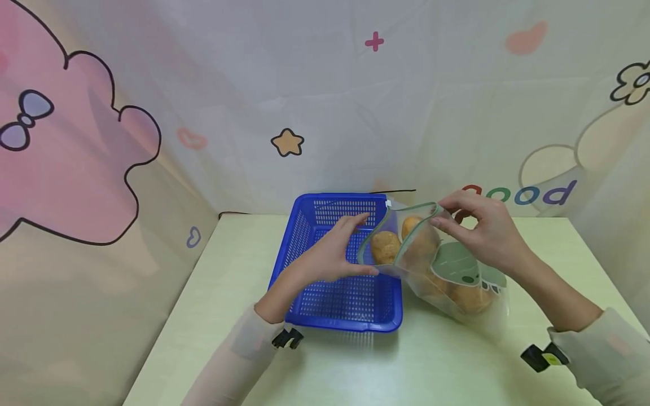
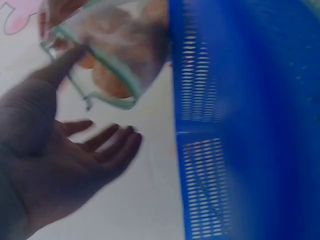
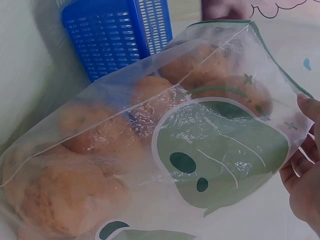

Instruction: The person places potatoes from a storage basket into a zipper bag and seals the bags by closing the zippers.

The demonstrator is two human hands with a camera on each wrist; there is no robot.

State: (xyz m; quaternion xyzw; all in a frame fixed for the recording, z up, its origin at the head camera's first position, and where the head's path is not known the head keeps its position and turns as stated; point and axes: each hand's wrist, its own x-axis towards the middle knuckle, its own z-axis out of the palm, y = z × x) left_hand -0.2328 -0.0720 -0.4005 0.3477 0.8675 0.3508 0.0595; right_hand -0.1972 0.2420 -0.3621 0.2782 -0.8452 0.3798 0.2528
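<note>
I read work as early stage: zip bag [image 1: 447,270] open at mouth, all buns [image 1: 385,247] inside, blue basket [image 1: 339,293] holds none. My judgement: emptying not yet begun. Bag lies tilted on table [image 1: 437,361], just beside basket's right rim, mouth overhanging that rim. Right hand [image 1: 482,231] pinches upper edge of bag mouth, fingers curled on it. Left hand [image 1: 335,254] above basket floor, fingers spread and straight, thumb touching lower edge of mouth, holding nothing. Several buns, exact count unclear through plastic.
</note>
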